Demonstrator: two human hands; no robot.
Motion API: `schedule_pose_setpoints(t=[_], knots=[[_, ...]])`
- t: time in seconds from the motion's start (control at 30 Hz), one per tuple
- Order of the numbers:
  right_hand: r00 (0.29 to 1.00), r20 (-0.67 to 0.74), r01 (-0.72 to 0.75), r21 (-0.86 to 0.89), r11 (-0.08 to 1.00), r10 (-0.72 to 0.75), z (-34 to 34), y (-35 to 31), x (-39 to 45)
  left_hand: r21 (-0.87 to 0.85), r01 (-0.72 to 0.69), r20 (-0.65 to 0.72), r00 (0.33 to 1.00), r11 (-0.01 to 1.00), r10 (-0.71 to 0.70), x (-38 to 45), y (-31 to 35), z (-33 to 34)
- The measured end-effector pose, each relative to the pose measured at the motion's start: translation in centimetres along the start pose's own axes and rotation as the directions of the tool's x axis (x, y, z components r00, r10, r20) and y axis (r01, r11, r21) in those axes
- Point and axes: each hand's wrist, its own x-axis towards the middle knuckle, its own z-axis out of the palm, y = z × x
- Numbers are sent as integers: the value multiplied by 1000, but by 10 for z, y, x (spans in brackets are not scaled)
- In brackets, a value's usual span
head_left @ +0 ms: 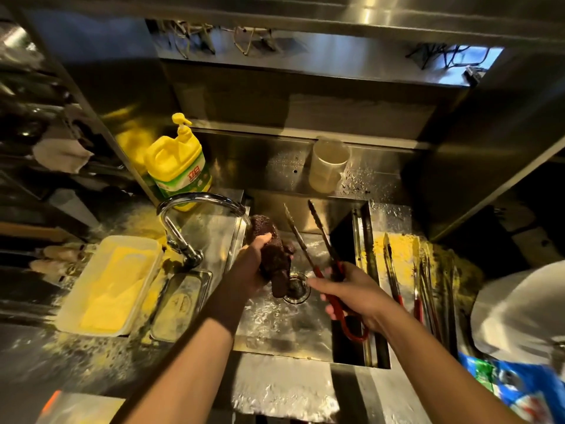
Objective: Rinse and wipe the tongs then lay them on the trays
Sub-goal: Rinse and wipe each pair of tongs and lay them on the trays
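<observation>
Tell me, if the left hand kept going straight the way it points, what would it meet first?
Probably the faucet spout: the left hand, holding the dark cloth, points up toward it. Depth is uncertain.

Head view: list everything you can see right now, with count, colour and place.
Tongs: one pair, steel with red handles, over the sink, in the right hand.
Cloth: one, dark, under the faucet spout, in the left hand.
Sink: one, steel, centre, wet.
Faucet: one, chrome, left of the sink.
Soap bottle: one, yellow pump jug, behind the faucet.
Cup: one, translucent, on the ledge behind the sink.
White tray: one, yellow contents, on the left counter.
Steel tray: one, beside the white tray.
Other tongs: several, red-handled, right of the sink; count unclear.
Left hand: gripping the cloth.
Right hand: gripping the tongs.
</observation>
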Motion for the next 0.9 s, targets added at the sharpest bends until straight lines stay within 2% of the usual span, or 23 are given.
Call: schedule_pose_setpoints(t=[0.1,0.27,0.37,0.47,0.53,0.6,0.67,0.8,0.9], knots=[[1000,12,13,21,1000,-13,8,4,4,0,21,3,1000,1000,-21,-3,2,-4],[995,85,-52,20,998,50,13,1,4,-151,-38,114,992,988,56,-13,4,-13],[993,81,-74,-75,994,80,17,-4,3,-169,-76,123,988,983,98,-13,3,-16],[995,39,-81,-187,979,90,29,-7,3,-13,-57,-48,997,998,56,-9,7,-4],[996,30,-82,-175,981,88,39,-3,2,150,-26,-196,979,988,56,3,20,1],[997,14,-79,-125,989,81,44,3,0,236,-35,-267,959,971,99,15,33,6],[997,-25,-76,-76,994,74,45,4,2,244,-39,-287,952,969,110,22,33,13],[997,-68,-48,-77,996,43,52,-5,6,213,53,-183,983,976,-13,24,23,22],[998,-27,-63,-104,993,60,54,-7,3,199,-23,-337,937,980,91,33,31,13]])
